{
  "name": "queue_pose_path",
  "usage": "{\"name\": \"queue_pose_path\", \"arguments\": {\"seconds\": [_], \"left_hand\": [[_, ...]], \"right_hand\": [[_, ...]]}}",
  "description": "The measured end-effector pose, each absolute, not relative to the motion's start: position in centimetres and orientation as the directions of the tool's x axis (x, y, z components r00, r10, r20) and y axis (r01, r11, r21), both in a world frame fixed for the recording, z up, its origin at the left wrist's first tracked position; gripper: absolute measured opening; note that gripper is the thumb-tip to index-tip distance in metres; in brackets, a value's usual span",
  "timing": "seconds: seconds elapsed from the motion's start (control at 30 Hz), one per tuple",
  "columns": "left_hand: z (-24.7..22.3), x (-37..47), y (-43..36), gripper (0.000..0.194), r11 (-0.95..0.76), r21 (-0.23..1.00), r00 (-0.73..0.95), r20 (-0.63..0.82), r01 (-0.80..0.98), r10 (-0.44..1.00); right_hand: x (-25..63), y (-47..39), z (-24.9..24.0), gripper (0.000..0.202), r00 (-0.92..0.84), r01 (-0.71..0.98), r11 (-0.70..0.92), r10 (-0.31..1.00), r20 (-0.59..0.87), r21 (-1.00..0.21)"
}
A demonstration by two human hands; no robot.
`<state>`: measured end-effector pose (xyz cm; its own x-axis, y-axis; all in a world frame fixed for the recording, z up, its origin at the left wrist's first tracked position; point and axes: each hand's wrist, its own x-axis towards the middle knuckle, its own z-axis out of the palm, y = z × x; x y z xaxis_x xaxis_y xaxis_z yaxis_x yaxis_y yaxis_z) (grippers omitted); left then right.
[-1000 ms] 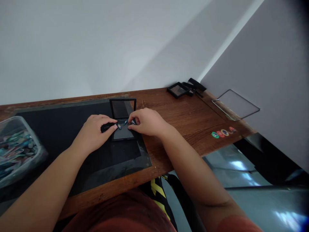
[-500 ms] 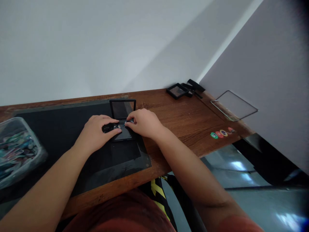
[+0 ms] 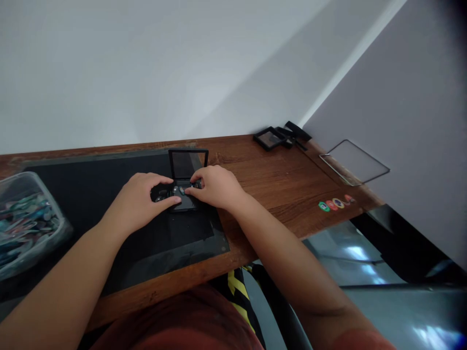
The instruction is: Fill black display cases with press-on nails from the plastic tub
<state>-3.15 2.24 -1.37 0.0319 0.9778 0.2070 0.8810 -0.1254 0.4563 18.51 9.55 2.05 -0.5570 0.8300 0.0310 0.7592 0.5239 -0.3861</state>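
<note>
A small black case (image 3: 184, 205) lies on the dark mat, its windowed lid (image 3: 188, 165) standing up at the back. Small shiny pieces (image 3: 178, 190) rest in the base, partly covered by my fingers; their kind is too small to tell. My left hand (image 3: 144, 199) is at the case's left side, thumb on the base and index finger near the hinge, with a wide gap between them. My right hand (image 3: 219, 185) curls over the right side, thumb and fingertips drawn together around a small piece whose shape is mostly hidden.
To the left stands a clear plastic tub (image 3: 47, 192) full of small packets or pieces. Black frames (image 3: 270, 138) lie at the back right. Round coloured stickers (image 3: 331, 204) and a wire frame (image 3: 355, 163) are at the right. The wooden table's front edge (image 3: 164, 282) is close to my body.
My right thumb has moved slightly left and down over the base, towards the small pieces. The left fingertips have shifted a little left. The view has moved slightly.
</note>
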Motion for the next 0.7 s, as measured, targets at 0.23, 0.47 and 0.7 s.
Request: {"name": "queue_pose_path", "arguments": {"seconds": [0.23,0.47,0.7], "left_hand": [[-1.0,-4.5,2.2,0.032,-0.150,0.461,0.058,0.207,0.875,0.977],[-1.6,-4.1,2.4,0.029,-0.201,0.465,0.087,0.256,0.862,0.963],[-1.1,-4.0,2.4,0.029,-0.171,0.465,0.054,0.253,0.869,0.966]], "right_hand": [[19.6,10.0,2.4,0.030,-0.643,0.682,0.555,0.766,-0.027,-0.477],[21.0,10.5,3.1,0.026,-0.702,0.592,0.568,0.712,-0.019,-0.572],[22.1,11.2,3.0,0.025,-0.662,0.559,0.512,0.749,0.020,-0.653]]}}
